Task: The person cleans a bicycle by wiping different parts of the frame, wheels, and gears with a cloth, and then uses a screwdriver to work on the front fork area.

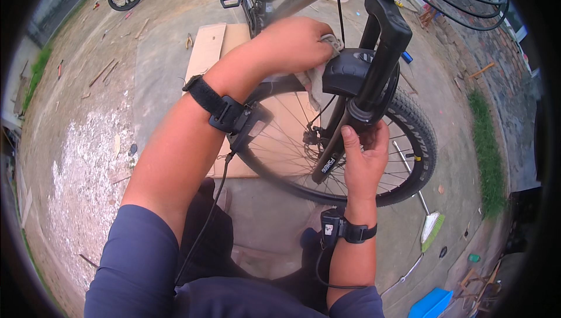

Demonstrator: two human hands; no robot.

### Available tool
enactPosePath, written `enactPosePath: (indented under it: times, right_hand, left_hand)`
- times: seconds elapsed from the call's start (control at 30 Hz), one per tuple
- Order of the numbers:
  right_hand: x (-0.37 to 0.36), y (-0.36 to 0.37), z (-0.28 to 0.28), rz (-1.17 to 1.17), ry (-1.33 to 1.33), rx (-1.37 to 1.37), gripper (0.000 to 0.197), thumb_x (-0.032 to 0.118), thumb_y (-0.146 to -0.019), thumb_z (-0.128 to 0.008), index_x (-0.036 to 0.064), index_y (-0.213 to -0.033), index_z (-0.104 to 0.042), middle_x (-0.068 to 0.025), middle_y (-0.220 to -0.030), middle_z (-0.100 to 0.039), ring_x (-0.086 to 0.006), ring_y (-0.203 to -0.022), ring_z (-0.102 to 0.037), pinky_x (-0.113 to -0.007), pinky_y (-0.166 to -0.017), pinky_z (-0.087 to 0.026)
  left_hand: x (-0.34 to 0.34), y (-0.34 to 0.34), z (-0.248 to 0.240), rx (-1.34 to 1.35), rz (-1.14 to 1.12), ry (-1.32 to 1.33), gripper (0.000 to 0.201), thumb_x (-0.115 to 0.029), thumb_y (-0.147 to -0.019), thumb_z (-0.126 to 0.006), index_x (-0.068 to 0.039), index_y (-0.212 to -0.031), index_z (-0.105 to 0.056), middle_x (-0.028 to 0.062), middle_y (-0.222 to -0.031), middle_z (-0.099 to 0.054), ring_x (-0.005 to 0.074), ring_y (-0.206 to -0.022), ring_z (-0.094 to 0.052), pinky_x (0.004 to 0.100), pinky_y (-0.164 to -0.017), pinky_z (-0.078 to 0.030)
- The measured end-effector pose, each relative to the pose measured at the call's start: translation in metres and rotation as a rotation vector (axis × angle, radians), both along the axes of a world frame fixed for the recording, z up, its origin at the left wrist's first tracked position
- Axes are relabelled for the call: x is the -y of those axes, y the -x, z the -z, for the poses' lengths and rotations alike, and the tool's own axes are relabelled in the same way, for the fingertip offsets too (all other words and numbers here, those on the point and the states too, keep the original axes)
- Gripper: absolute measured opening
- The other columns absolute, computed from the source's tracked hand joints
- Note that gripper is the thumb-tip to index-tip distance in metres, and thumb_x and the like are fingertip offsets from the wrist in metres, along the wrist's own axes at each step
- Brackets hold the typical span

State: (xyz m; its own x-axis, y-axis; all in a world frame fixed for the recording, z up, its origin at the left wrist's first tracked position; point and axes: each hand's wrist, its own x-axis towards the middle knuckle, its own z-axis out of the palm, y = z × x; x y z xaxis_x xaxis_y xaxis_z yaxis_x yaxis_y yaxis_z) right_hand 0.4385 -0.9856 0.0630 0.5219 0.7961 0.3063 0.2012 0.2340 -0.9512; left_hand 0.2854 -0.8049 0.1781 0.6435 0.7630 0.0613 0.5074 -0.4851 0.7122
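Grey cloth (315, 87) hangs just beside the black mudguard (342, 77), bunched in the closed fingers of the left hand (301, 43). Fingers of the right hand (365, 160) wrap the fork leg (335, 151) beside the spoked wheel (429, 143); cardboard (204, 55) lies on the ground (160, 78) behind.

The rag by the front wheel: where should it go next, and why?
Perhaps the left hand could rub the rag over the black mudguard, since it holds the rag right beside it while the right hand holds the fork.
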Motion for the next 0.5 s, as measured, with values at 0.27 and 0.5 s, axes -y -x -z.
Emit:
enactPosePath:
  times: [0.27, 0.5]
  right_hand:
    - [-0.002, 0.005, -0.004, -0.020, -0.005, 0.014, 0.048, 0.019, -0.088, -0.082, -0.0019, -0.124, -0.058, -0.0048, -0.107, -0.069, -0.0122, -0.094, -0.063, -0.028, -0.088, -0.049]
    - [-0.002, 0.006, 0.000, -0.012, 0.010, -0.025, 0.049, 0.016, -0.088, -0.082, -0.0016, -0.126, -0.056, -0.0048, -0.106, -0.068, -0.0120, -0.095, -0.062, -0.028, -0.088, -0.049]
  left_hand:
    - [-0.031, 0.079, 0.049, -0.181, -0.130, 0.089, 0.038, -0.018, -0.085, -0.053, -0.002, -0.115, -0.071, 0.0128, -0.084, -0.074, 0.0206, -0.077, -0.070, 0.0353, -0.077, -0.055]
    - [0.010, -0.008, 0.007, 0.298, 0.125, -0.138, 0.038, -0.015, -0.087, -0.056, -0.001, -0.121, -0.067, 0.0151, -0.093, -0.070, 0.0254, -0.085, -0.069, 0.0385, -0.077, -0.055]
